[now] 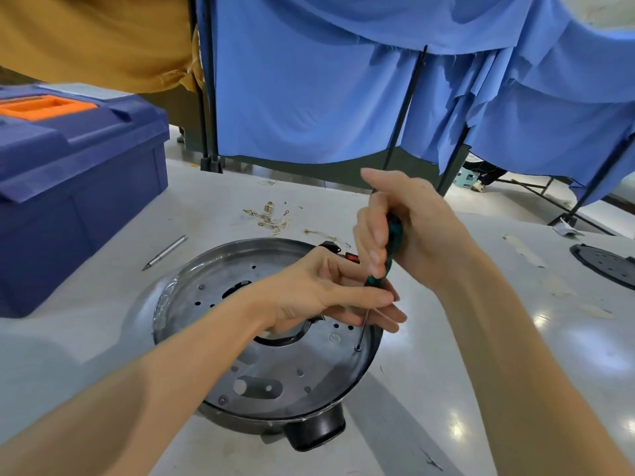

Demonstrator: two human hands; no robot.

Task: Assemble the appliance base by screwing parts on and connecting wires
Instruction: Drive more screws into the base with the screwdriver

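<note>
The round metal appliance base (275, 379) lies upside down on the white table, with holes and a black handle at its near edge. My right hand (409, 231) grips the green-handled screwdriver (391, 245), held nearly upright. Its thin shaft runs down to a screw (358, 347) near the base's right rim. My left hand (330, 293) reaches over the base's middle, and its fingers pinch the shaft just below the handle. A red switch (352, 258) shows behind the left hand.
A blue toolbox (79, 187) with an orange handle stands at the left. A metal rod (165, 252) lies beside it. Loose wires and small terminals (271, 218) lie behind the base. A black round part (604, 264) sits at the right edge. Blue cloth screens hang behind.
</note>
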